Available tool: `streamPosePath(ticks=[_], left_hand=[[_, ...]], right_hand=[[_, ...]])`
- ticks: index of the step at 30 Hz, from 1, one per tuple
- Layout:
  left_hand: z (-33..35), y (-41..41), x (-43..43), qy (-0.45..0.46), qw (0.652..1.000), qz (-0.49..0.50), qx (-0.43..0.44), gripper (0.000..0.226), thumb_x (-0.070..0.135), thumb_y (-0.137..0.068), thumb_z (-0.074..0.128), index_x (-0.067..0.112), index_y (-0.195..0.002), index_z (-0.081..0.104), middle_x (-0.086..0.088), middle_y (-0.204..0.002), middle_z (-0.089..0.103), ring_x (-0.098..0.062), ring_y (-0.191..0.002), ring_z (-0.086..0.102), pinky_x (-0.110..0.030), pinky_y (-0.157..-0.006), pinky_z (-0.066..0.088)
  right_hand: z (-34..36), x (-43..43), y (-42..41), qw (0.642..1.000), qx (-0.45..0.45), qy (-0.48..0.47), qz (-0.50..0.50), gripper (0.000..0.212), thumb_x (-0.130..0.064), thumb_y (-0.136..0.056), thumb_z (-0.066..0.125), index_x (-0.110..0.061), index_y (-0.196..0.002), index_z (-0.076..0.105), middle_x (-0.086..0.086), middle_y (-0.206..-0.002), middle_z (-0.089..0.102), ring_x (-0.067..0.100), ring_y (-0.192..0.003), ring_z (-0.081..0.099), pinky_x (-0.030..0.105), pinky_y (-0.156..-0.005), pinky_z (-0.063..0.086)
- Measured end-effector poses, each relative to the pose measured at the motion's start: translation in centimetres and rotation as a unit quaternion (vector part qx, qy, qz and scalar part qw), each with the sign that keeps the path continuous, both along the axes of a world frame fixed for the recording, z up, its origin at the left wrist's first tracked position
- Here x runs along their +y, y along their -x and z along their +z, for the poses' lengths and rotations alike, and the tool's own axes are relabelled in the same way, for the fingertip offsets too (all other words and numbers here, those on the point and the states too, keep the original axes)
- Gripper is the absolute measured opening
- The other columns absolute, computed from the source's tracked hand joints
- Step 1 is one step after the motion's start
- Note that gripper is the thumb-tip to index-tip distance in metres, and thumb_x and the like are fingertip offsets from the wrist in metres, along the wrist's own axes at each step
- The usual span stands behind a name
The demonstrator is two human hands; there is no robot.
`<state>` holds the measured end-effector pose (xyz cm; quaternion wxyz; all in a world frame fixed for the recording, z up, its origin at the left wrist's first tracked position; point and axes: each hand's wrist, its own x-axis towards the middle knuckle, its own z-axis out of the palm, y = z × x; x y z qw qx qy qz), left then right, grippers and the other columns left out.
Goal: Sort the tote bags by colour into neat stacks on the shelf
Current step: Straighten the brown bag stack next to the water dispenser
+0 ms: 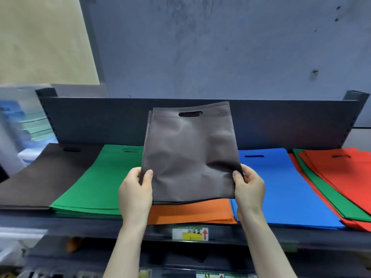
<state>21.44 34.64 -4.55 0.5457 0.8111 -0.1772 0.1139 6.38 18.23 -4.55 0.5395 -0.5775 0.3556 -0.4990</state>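
Both hands, left (135, 194) and right (249, 189), pinch the lower corners of a small stack of grey non-woven tote bags (190, 155): light, floppy, likely to slide apart; gripping both edges looks wise.

A shop or stockroom — dark metal shelf (196, 125) with a price label (190, 234), coloured tote bags (285, 189) laid out.

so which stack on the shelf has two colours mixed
The red stack at the far right: a green bag lies sandwiched between its red ones; the others look single-coloured.
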Motion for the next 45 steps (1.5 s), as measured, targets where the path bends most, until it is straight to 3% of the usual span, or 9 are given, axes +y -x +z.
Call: streamPosePath(ticks=[3,6,11,21,27,32,37,45], left_hand=[[-0.1,-1.9,2.9,0.000,1.000,0.022,-0.006,0.013,0.029,-0.093,0.059,0.017,-0.091,0.065,0.002,-0.081,0.067,-0.023,-0.078,0.060,-0.030,-0.062,0.039],[-0.5,-3.9,5.4,0.001,0.999,0.050,-0.007,0.012,0.029,-0.092,0.061,0.018,-0.091,0.065,0.004,-0.079,0.067,-0.023,-0.078,0.060,-0.029,-0.060,0.038],[-0.7,-6.5,8.4,0.003,0.995,0.101,0.004,0.016,0.030,-0.092,0.061,0.018,-0.098,0.067,0.002,-0.087,0.070,-0.023,-0.085,0.062,-0.030,-0.064,0.040],[0.8,-9.3,12.3,-0.011,0.980,0.197,-0.010,0.020,0.027,-0.096,0.055,0.017,-0.109,0.067,0.013,-0.089,0.061,-0.015,-0.089,0.057,-0.029,-0.070,0.041],[0.0,-11.2,15.8,-0.031,0.971,0.238,-0.001,0.026,0.030,-0.098,0.050,0.018,-0.115,0.066,0.005,-0.108,0.070,-0.018,-0.101,0.062,-0.032,-0.076,0.049],[0.3,-14.3,18.8,-0.027,0.970,0.241,-0.006,0.026,0.027,-0.097,0.051,0.018,-0.115,0.067,0.005,-0.110,0.070,-0.017,-0.104,0.061,-0.026,-0.077,0.043],[-0.1,-19.1,22.8,-0.028,0.973,0.228,-0.010,0.025,0.025,-0.098,0.050,0.019,-0.115,0.067,0.005,-0.108,0.069,-0.013,-0.096,0.056,-0.025,-0.074,0.037],[-1.6,-28.9,30.2,-0.032,0.981,0.190,0.019,0.025,0.025,-0.097,0.053,0.015,-0.114,0.068,0.000,-0.109,0.070,-0.024,-0.104,0.061,-0.030,-0.076,0.040]], right_hand=[[-1.0,2.4,-2.2,1.000,-0.003,-0.003,0.015,0.021,-0.006,-0.093,0.053,-0.016,-0.104,0.068,-0.002,-0.095,0.072,0.015,-0.092,0.067,0.032,-0.082,0.054],[-1.8,4.7,-4.7,0.999,-0.009,0.011,0.039,0.024,-0.003,-0.092,0.053,-0.022,-0.097,0.067,-0.006,-0.093,0.071,0.011,-0.090,0.066,0.024,-0.076,0.051],[-1.7,7.0,-8.5,0.997,-0.005,0.008,0.079,0.028,-0.004,-0.092,0.053,-0.028,-0.094,0.067,-0.009,-0.094,0.072,0.010,-0.090,0.066,0.027,-0.076,0.049],[-0.8,9.1,-15.1,0.983,-0.008,0.018,0.180,0.027,-0.003,-0.093,0.051,-0.020,-0.103,0.069,-0.005,-0.096,0.072,0.014,-0.093,0.066,0.031,-0.077,0.051],[-0.7,11.6,-18.7,0.973,0.006,0.045,0.226,0.028,-0.001,-0.092,0.053,-0.022,-0.101,0.068,-0.009,-0.097,0.071,0.013,-0.095,0.066,0.035,-0.085,0.052],[-0.8,14.5,-22.1,0.971,0.021,0.065,0.231,0.022,0.000,-0.091,0.054,-0.011,-0.106,0.067,-0.001,-0.099,0.071,0.017,-0.097,0.066,0.032,-0.086,0.053],[-1.5,19.2,-25.9,0.973,0.035,0.082,0.211,0.025,-0.001,-0.091,0.054,-0.017,-0.103,0.068,-0.010,-0.095,0.071,0.011,-0.092,0.066,0.031,-0.084,0.052],[-3.5,27.7,-32.9,0.977,0.094,0.084,0.169,0.024,-0.001,-0.088,0.058,-0.012,-0.106,0.069,-0.006,-0.095,0.072,0.011,-0.092,0.066,0.036,-0.089,0.051]])
